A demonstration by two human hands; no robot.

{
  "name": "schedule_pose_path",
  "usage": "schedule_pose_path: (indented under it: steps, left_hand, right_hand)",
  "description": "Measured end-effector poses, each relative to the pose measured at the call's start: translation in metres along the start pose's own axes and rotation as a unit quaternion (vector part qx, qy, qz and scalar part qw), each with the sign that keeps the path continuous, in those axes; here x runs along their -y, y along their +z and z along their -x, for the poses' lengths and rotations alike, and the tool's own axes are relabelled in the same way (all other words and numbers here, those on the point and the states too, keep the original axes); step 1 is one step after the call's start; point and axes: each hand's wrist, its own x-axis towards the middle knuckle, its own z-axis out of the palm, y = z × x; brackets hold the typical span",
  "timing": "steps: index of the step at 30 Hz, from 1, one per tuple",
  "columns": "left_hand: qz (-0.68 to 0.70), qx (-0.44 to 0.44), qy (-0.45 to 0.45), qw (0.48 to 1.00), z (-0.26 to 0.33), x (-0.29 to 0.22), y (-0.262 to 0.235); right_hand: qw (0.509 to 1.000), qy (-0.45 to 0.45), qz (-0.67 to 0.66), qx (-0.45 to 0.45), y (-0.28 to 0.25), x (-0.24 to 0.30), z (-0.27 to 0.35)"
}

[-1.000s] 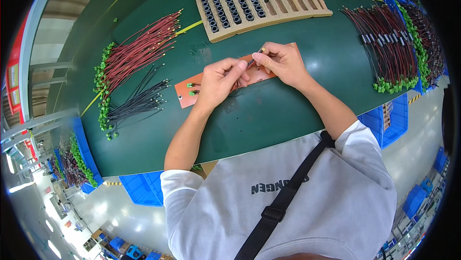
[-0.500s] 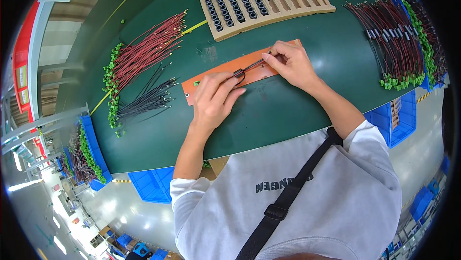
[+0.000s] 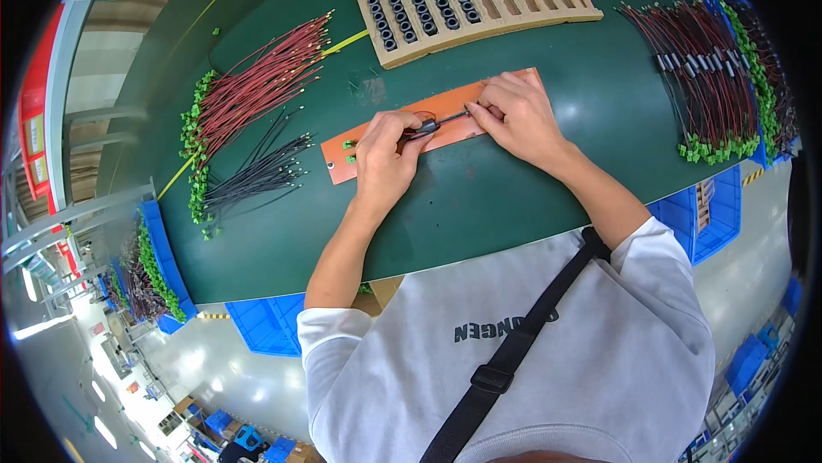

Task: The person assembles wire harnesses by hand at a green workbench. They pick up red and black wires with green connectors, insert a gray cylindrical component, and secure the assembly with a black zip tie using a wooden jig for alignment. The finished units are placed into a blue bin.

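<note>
Over an orange board (image 3: 336,174) both of my hands work on a red and black wire pair threaded through a black ferrite ring (image 3: 428,126). My left hand (image 3: 387,155) pinches the wires just left of the ring, its fingertips partly hidden. Thumb and fingers of my right hand (image 3: 520,119) are closed on the wires' other end (image 3: 454,115). A thin red loop arches above the ring. Two green connectors (image 3: 350,157) lie at the board's left part, beside my left hand.
A wooden slotted tray (image 3: 411,54) with rows of black rings stands at the back. Left lie bundles of red wires (image 3: 265,74) and black wires (image 3: 257,176) with green connectors. Finished-looking wire sets with rings (image 3: 702,69) lie right, beside a blue bin (image 3: 728,31).
My left hand has drawn in its spread fingers to a tighter pinch. The black loop below the ring is gone from sight, and a red loop shows above. Both green connectors now show.
</note>
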Motion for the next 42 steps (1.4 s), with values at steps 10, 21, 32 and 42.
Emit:
schedule_pose_path:
  steps: [10,21,32,42]
  left_hand:
    - [0.039,0.014,-0.064,0.997,-0.017,-0.014,0.026]
    - [0.073,0.032,-0.065,0.995,-0.017,-0.009,0.034]
    - [0.072,0.200,-0.010,0.977,-0.072,-0.017,0.022]
    - [0.082,0.355,-0.119,0.924,-0.109,-0.030,0.057]
  right_hand:
    - [1.000,0.020,-0.009,-0.013,-0.011,-0.009,0.005]
    - [0.999,0.021,-0.003,-0.049,-0.019,-0.027,0.005]
    - [0.990,0.111,-0.077,-0.032,-0.022,-0.043,0.017]
    - [0.984,0.122,-0.119,-0.053,-0.018,-0.044,0.019]
